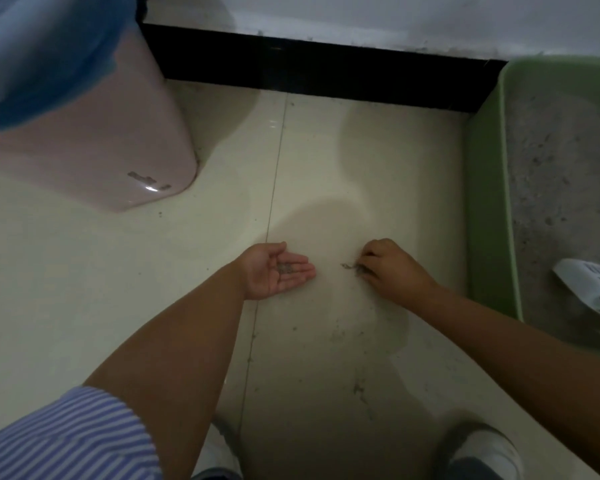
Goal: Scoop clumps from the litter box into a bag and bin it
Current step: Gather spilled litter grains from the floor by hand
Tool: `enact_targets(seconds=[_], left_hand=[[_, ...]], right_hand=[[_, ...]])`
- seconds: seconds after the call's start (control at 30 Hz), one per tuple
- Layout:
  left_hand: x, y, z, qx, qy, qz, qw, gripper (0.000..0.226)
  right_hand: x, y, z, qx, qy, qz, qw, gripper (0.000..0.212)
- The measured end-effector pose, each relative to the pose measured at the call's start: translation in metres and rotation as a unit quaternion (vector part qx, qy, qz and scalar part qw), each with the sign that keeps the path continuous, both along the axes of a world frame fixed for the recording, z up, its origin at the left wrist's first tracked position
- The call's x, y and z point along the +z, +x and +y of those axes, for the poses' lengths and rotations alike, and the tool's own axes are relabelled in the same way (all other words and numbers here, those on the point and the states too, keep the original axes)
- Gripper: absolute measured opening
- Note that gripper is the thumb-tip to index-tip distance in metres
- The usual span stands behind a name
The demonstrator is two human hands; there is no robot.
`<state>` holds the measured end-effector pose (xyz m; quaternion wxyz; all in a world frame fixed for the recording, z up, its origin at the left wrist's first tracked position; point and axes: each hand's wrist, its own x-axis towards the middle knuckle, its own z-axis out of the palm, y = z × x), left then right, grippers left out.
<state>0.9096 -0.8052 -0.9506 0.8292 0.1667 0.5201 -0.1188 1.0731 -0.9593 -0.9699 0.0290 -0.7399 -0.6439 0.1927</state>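
On the pale tiled floor (326, 161), a pink bin (94, 133) lined with a blue bag (32, 57) stands at far left. At the right edge sits the green litter box (489, 202), its long side running toward the dark skirting and holding grey litter with a white scoop (589, 289). Between them, the left hand (274, 271) lies palm-up, fingers loosely open, cupping spilled litter grains (285, 268). The right hand (388, 268) has curled fingertips pinching at scattered grains (349, 266) on the tile.
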Motion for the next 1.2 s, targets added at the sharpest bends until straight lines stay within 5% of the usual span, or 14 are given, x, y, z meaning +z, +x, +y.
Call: enact_targets(seconds=[0.37,0.57,0.67,0.77,0.93,1.07,1.2], left_hand=[[-0.001,0.0,-0.002,0.001,0.015,0.002,1.0,0.049],[-0.002,0.0,-0.003,0.026,0.005,0.004,1.0,0.052],[-0.002,0.0,-0.003,0.026,0.004,0.008,1.0,0.052],[0.003,0.009,-0.006,0.004,0.011,0.007,1.0,0.051],[0.008,0.031,-0.02,0.006,0.009,-0.005,1.0,0.051],[-0.002,0.031,-0.025,-0.03,0.004,0.004,1.0,0.047],[-0.008,0.028,-0.026,-0.046,0.02,0.01,0.999,0.063]], right_hand=[[0.009,0.001,0.009,0.072,0.001,-0.05,0.996,0.007],[0.004,-0.008,0.009,0.037,-0.009,-0.047,0.998,0.024],[0.008,-0.001,0.017,-0.132,0.001,0.045,0.99,0.007],[0.022,0.014,0.024,-0.273,0.005,0.153,0.95,0.018],[0.057,0.009,0.027,-0.248,-0.059,0.304,0.918,0.02],[0.065,0.026,0.021,-0.255,-0.064,0.273,0.925,0.023],[0.045,0.033,0.012,-0.207,-0.048,0.139,0.967,0.023]])
